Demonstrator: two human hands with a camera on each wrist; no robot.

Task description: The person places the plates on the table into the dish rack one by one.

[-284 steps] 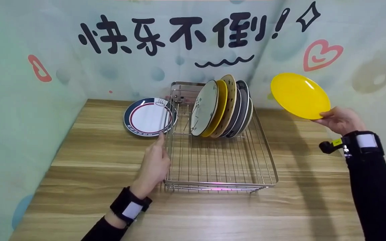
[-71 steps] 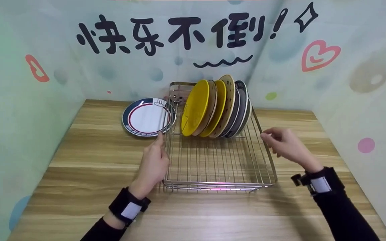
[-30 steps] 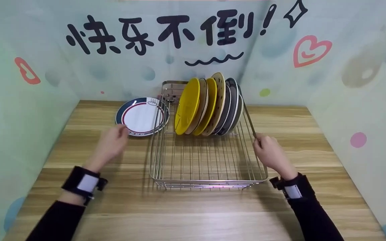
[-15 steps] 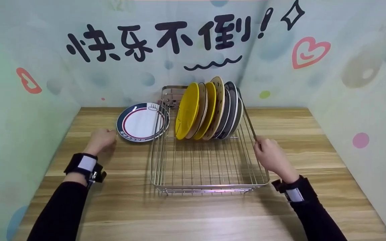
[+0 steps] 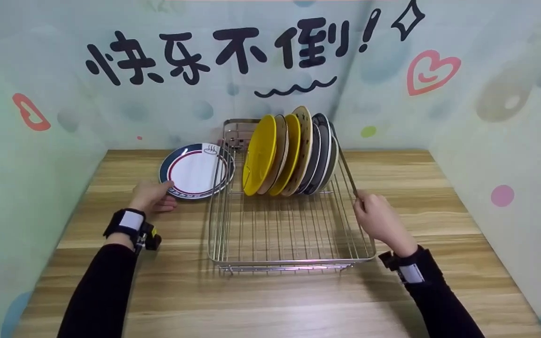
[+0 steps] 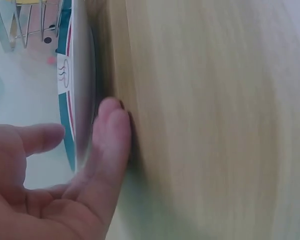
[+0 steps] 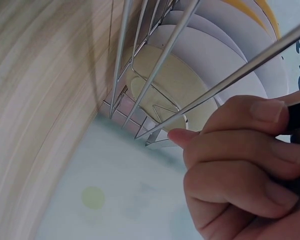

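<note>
My left hand (image 5: 154, 196) is at the near left edge of a white plate (image 5: 195, 171) with a dark blue rim, which lies on the table left of the rack. In the left wrist view the fingers (image 6: 112, 140) reach straight under the plate's rim, with the thumb above it and the two apart. My right hand (image 5: 377, 216) holds the right rail of a wire dish rack (image 5: 294, 259), its other fingers curled in the right wrist view. Several plates stand upright in the rack's rear part, a yellow plate (image 5: 259, 155) leftmost.
The wooden table (image 5: 270, 305) runs up to printed cloth walls at the back and sides. The rack's left side rail overlaps the white plate's right edge in the head view. Wire bars (image 5: 289, 230) span the rack's front part, which is in front of the plates.
Over the frames, the yellow plate went from my right hand into the rack. My right hand took the right rail; my left hand left the left rail, moved to the white plate and uncurled.
</note>
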